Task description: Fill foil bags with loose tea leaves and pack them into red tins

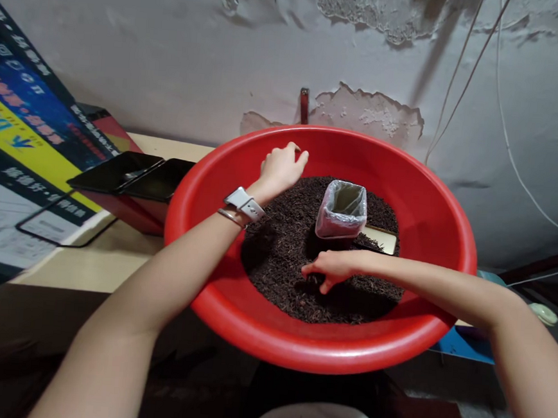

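Observation:
Dark, loose tea leaves (275,254) cover the bottom of a wide red plastic basin (316,353). My right hand (335,267) reaches low over the leaves, its fingers apart and pointing down at them. Whether the fingertips touch the leaves I cannot tell. My left hand (284,164), with a watch (245,202) on its wrist, is raised over the basin's far left side, thumb and forefinger apart. Between and beyond the hands, a box lined with a clear plastic bag (341,209) stands upright on the leaves. A pale flat tray (381,240), partly covered with leaves, lies to its right.
To the left, two dark open-topped boxes (136,178) stand side by side on a light wooden table (91,268). A printed board (19,130) leans beside them. Behind the basin is a peeling wall (185,53) with cables (503,117) hanging at the right.

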Available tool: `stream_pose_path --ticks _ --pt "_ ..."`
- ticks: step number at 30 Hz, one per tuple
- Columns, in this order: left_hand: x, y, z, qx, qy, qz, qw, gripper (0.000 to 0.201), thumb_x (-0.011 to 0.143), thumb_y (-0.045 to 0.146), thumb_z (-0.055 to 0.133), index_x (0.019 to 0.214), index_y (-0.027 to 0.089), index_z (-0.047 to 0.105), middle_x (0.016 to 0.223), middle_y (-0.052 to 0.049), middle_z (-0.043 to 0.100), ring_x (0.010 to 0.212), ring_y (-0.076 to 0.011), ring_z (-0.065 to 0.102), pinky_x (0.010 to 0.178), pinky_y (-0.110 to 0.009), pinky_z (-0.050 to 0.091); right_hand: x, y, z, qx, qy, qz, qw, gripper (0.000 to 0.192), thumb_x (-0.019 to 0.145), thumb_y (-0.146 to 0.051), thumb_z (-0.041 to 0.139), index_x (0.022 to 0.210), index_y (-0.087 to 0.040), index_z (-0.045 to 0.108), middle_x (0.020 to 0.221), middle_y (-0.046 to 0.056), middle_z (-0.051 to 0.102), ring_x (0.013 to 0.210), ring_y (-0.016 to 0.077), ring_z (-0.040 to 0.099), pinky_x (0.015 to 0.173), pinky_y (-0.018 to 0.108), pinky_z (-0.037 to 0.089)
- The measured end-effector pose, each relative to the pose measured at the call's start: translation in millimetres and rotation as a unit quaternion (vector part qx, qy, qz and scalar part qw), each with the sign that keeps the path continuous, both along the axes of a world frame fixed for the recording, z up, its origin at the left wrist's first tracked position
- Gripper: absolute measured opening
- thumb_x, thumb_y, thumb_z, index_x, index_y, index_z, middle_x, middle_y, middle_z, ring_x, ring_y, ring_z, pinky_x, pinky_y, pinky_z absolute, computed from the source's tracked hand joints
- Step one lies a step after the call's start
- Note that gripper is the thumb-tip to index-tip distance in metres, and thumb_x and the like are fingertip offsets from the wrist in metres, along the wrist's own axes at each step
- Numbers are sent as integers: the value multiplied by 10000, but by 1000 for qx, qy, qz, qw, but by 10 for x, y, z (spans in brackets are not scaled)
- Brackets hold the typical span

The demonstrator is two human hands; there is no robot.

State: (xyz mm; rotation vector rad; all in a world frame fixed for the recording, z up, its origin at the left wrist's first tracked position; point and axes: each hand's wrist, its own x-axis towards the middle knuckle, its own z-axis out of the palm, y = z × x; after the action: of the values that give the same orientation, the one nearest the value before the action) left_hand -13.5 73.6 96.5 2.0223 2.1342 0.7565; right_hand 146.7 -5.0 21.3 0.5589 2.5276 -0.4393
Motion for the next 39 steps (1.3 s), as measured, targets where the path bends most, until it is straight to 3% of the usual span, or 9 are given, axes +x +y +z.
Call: stream_pose_path --ticks 4,8,12,15,25,33,35,37,39 --pt "-87 27 92 58 -46 14 997 449 998 346 286 1309 138 534 987 -115 716 1119 -240 606 1010 -363 425 101 150 360 3 170 -73 983 356 836 -220 654 1177 -135 596 895 44 670 814 173 608 746 247 439" --pt "-126 47 98 59 -49 9 997 432 988 339 325 1313 143 532 1004 -111 712 1142 -240 592 1027 -369 417 244 382 621 84 359 -128 921 292 815 -201 619 1095 -137 567 956 49 642 850 159 580 814 274 448" --pt "-140 63 66 19 -29 7 999 420 953 334 400 1288 150 572 1133 -144 682 1170 -285 576 1036 -426 418 378 662 595 211 444 -201 848 309 838 -193 564 1143 -144 543 1126 107 610 1016 201 569 930 358 447" --pt "-152 77 39 -2 -9 14 1000 415 931 322 425 1268 153 599 1169 -153 669 1169 -305 579 1032 -460 423 464 806 491 241 437 -248 830 355 849 -159 532 1204 -142 537 1217 136 585 1122 224 554 986 386 435" --pt "-180 134 -77 -22 19 9 1000 398 911 305 459 1245 162 622 1161 -170 681 1170 -342 589 1006 -494 445 565 741 531 246 394 -261 846 301 833 -89 492 1091 -140 637 1223 111 573 1062 205 585 925 352 478" --pt "-197 142 -99 -35 30 3 999 424 903 315 482 1282 166 602 1139 -162 682 1189 -334 572 1006 -479 445 298 169 581 189 268 -66 942 260 884 -125 503 1098 -143 650 1120 108 596 988 204 600 861 344 482" --pt "-195 139 -94 -39 28 2 999 418 903 307 491 1280 164 604 1126 -164 686 1194 -339 570 1013 -487 439 200 15 463 116 187 -20 975 370 876 -179 579 1245 -156 602 1185 136 592 1000 237 623 866 373 497" --pt "-190 138 -98 -43 23 -2 999 412 902 304 506 1278 168 607 1120 -161 689 1197 -336 569 1024 -486 432 118 -99 262 40 106 11 993 721 784 -306 745 1434 -195 456 1373 201 490 1142 327 587 925 446 491" --pt "-184 135 -106 -48 22 -3 999 410 901 312 519 1278 178 607 1136 -154 686 1198 -330 567 1030 -480 430 67 -153 12 -11 49 26 998 1107 616 -396 873 1539 -246 280 1556 243 247 1368 442 367 1015 572 417"
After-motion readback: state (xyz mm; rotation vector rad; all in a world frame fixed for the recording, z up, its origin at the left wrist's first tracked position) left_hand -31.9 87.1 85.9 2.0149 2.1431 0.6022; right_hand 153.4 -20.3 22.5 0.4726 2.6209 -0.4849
